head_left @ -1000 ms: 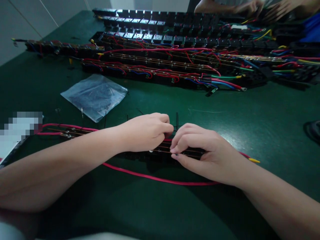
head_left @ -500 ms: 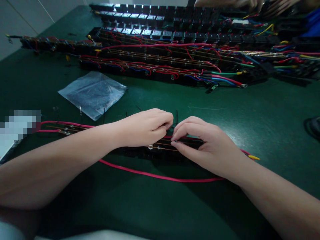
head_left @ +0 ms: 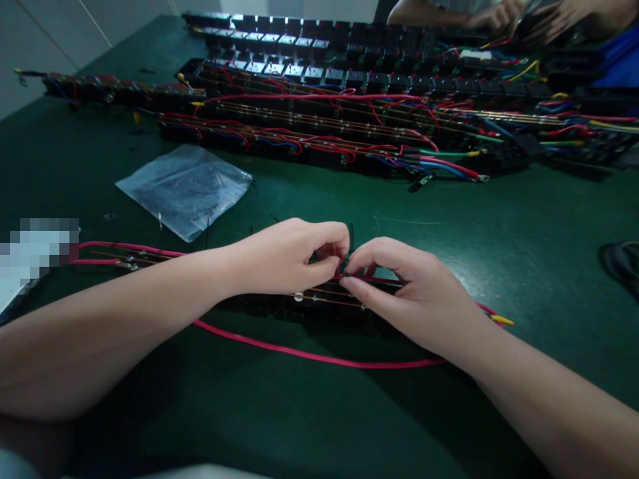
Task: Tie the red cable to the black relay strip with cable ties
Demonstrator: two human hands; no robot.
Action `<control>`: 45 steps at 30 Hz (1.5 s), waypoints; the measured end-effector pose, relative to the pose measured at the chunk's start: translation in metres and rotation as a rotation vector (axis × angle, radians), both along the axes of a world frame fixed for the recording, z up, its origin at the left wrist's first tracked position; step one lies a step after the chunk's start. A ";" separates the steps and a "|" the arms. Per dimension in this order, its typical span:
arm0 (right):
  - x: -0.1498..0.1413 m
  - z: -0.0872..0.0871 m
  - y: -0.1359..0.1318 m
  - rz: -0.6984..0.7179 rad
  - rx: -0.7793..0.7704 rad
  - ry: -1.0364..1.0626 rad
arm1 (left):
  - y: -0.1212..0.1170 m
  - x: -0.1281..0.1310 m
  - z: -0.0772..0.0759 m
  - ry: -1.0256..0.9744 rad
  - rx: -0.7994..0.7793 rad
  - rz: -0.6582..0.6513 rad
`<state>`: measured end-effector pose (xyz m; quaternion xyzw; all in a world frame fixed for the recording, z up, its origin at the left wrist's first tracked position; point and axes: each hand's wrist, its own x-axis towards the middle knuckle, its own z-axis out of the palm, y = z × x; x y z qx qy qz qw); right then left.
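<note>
My left hand (head_left: pixel 312 256) is closed in a pinch over a long black strip assembly (head_left: pixel 279 305) with copper-coloured rods along its top. Fingertip to fingertip with it, my right hand (head_left: pixel 399 276) also pinches at the same spot. Between them is a thin dark piece that looks like a black cable tie (head_left: pixel 347 273), mostly hidden by the fingers. Several similar thin black strips stand up behind the assembly, one black strip (head_left: pixel 208 231) left of my hands. A thick red cable (head_left: pixel 319 358) loops in front and passes under my right forearm.
A clear plastic bag (head_left: pixel 187 186) lies beyond my left forearm. Farther back, several wired black assemblies (head_left: pixel 309 126) run across the green table (head_left: pixel 279 426). Another person's hands (head_left: pixel 524 20) work at the top right. A dark object (head_left: pixel 622 263) sits at the right edge.
The left fingers have opened into a wider loop and moved slightly nearer the right fingertips. Both hands stay at the same part of the assembly. The view has shifted slightly.
</note>
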<state>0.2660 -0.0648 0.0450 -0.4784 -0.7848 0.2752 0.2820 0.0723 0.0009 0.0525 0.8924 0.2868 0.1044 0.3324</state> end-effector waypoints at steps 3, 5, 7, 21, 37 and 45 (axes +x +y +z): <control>0.000 -0.001 0.000 -0.011 -0.004 -0.008 | 0.000 0.000 -0.001 -0.019 -0.015 -0.011; 0.000 -0.001 0.000 -0.020 -0.011 -0.013 | 0.000 -0.001 -0.001 -0.026 -0.024 -0.019; 0.000 0.000 0.000 -0.028 -0.014 -0.020 | 0.000 -0.001 -0.002 -0.027 -0.010 -0.021; -0.001 0.001 -0.001 -0.076 -0.038 -0.006 | 0.000 -0.001 -0.007 0.027 0.198 -0.075; -0.001 0.003 0.000 -0.082 -0.028 -0.030 | 0.000 -0.002 -0.007 0.013 0.221 -0.099; -0.001 0.002 -0.001 -0.080 -0.034 -0.029 | 0.000 -0.001 -0.007 0.003 0.214 -0.101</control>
